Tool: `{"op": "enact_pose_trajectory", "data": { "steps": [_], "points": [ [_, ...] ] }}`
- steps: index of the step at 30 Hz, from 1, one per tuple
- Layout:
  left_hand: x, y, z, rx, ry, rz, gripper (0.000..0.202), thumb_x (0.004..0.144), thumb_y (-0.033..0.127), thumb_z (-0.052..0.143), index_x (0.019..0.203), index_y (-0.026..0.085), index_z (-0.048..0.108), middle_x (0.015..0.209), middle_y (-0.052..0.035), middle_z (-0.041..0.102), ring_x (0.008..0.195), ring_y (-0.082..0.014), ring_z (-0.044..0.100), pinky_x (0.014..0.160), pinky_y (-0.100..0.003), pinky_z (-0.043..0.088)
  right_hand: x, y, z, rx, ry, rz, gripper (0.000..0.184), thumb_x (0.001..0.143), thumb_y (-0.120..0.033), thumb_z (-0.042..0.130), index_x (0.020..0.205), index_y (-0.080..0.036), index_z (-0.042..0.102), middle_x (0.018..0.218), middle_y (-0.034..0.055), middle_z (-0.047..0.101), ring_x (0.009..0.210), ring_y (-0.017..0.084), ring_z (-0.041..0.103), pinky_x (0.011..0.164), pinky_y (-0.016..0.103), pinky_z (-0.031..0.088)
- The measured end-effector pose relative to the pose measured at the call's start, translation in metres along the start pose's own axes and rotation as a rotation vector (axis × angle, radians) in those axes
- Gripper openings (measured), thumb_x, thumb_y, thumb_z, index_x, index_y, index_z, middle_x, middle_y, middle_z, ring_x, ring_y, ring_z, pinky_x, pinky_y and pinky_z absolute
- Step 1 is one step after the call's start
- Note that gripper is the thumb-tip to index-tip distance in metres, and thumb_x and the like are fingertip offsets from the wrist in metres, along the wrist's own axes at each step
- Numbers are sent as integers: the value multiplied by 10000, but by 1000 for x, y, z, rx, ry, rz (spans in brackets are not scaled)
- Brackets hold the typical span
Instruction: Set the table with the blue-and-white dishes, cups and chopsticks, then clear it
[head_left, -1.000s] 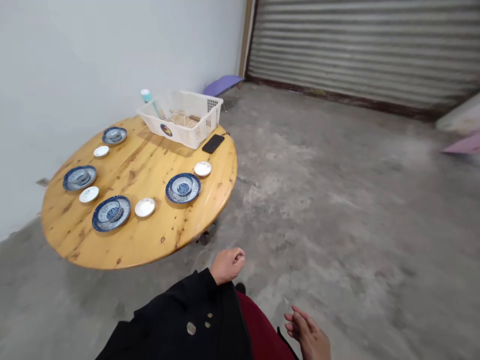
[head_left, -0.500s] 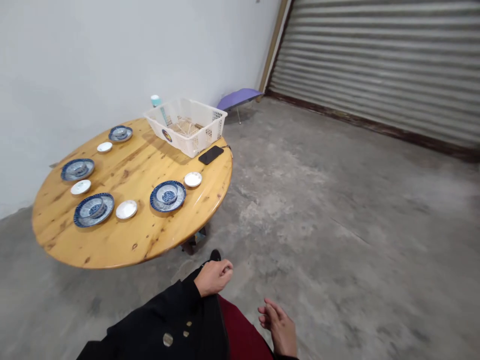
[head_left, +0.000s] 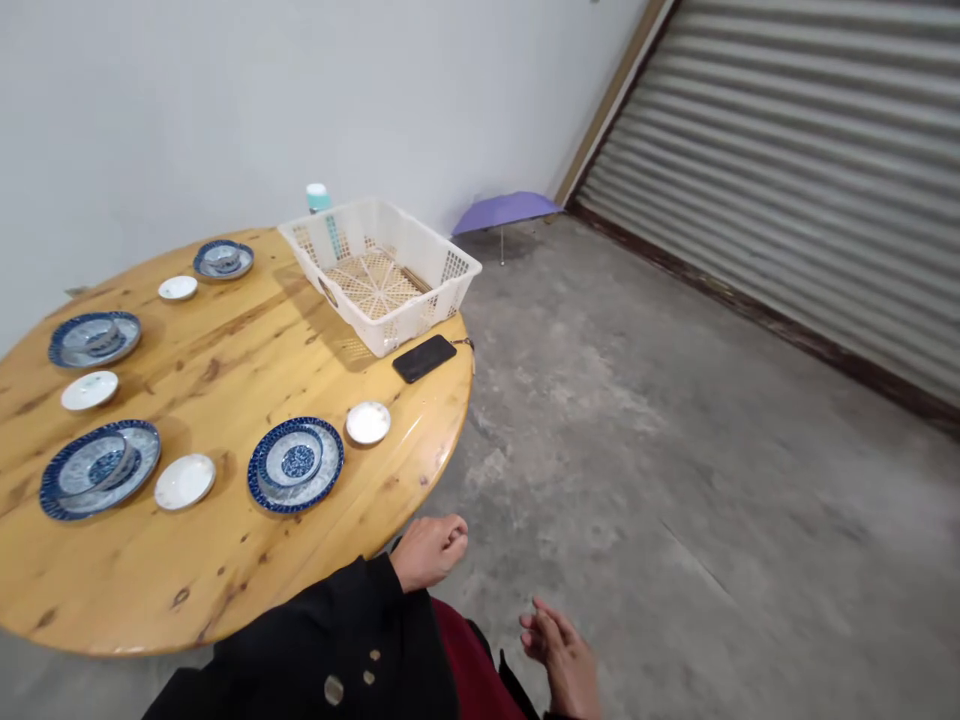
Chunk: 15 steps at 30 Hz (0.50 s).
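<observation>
My left hand (head_left: 430, 552) is at the near right edge of the round wooden table (head_left: 247, 345), its fingers curled in and nothing visible in them. Lower down, in front of my body, my right hand (head_left: 561, 655) has its fingers loosely extended and apart, holding nothing. Closest to the left hand is a blue-and-white plate (head_left: 334, 480) with a matching bowl (head_left: 296, 460) on it. A small white saucer (head_left: 368, 423) lies to its right. Another white saucer (head_left: 185, 481) and a plate with a bowl (head_left: 56, 490) sit farther left.
A white plastic basket (head_left: 405, 325) with thin brown sticks (head_left: 415, 280) inside stands at the table's far right. Beside it are a black phone (head_left: 424, 358) and a teal bottle (head_left: 318, 197). An open purple umbrella (head_left: 506, 210) rests on the floor near the roller shutter (head_left: 810, 170).
I have come closer to the table, so the dishes and basket appear larger and the table reaches past the left edge. Both hands keep nearly the same pose.
</observation>
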<state>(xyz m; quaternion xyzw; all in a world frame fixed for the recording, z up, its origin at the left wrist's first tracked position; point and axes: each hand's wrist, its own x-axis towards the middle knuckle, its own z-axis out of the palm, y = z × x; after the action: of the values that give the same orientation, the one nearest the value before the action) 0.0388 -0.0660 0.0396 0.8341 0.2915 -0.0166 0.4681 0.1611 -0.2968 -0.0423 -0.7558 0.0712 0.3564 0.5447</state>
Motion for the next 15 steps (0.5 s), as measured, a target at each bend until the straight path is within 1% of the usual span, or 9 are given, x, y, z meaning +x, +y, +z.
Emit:
{"op": "enact_pose_trajectory", "data": {
  "steps": [2,4,7,9,11,12,13,15],
  "points": [
    [7,-5,-13,-37,27,-25,278,910,288,433,1001,206,683,787,-1,711,657,-140,600,638,-235,401,22,-42,10,-78,-22,-77,514,530,-653,724,867,-267,686,627,-6,723,518,222,641,541,370,555],
    [8,-13,-26,-69,72,-65,292,918,299,422,1010,203,682,784,-8,716,680,-152,625,663,-243,420,43,-95,21,-170,-12,-192,436,546,-661,677,816,-318,677,597,-22,710,509,244,625,533,396,542],
    [0,-29,-44,-133,203,-165,321,931,341,403,1034,211,678,866,-29,747,784,-182,684,727,-260,459,70,-193,44,-312,-51,-431,392,599,-589,642,827,-271,672,605,16,699,520,231,595,554,394,520],
    [-9,-41,-52,-195,307,-251,343,936,384,395,1059,221,670,975,-51,764,886,-204,713,764,-270,487,82,-264,67,-377,-65,-615,376,645,-533,619,856,-227,675,602,33,678,544,224,593,581,386,520],
    [-19,-54,-56,-260,405,-329,360,932,428,397,1075,232,662,1035,-66,768,956,-224,723,792,-284,513,93,-333,101,-430,-82,-812,351,713,-468,597,918,-197,685,663,51,695,574,208,602,646,382,542],
    [-23,-60,-56,-289,452,-360,365,927,454,406,1079,239,659,1039,-68,771,971,-234,727,806,-294,523,99,-365,121,-463,-119,-898,353,746,-451,580,950,-183,688,711,66,712,596,206,622,683,386,556],
    [-25,-66,-54,-318,499,-388,372,919,481,419,1082,246,658,1032,-68,773,977,-242,730,817,-305,533,106,-394,145,-508,-158,-970,365,782,-431,552,994,-167,688,773,83,729,636,208,650,721,389,567],
    [-28,-76,-45,-376,601,-448,392,898,534,453,1074,253,661,1025,-71,775,976,-255,735,822,-322,550,124,-444,199,-667,-276,-1080,391,856,-360,487,1115,-136,676,962,118,751,808,220,704,805,383,570]
  ]
}}
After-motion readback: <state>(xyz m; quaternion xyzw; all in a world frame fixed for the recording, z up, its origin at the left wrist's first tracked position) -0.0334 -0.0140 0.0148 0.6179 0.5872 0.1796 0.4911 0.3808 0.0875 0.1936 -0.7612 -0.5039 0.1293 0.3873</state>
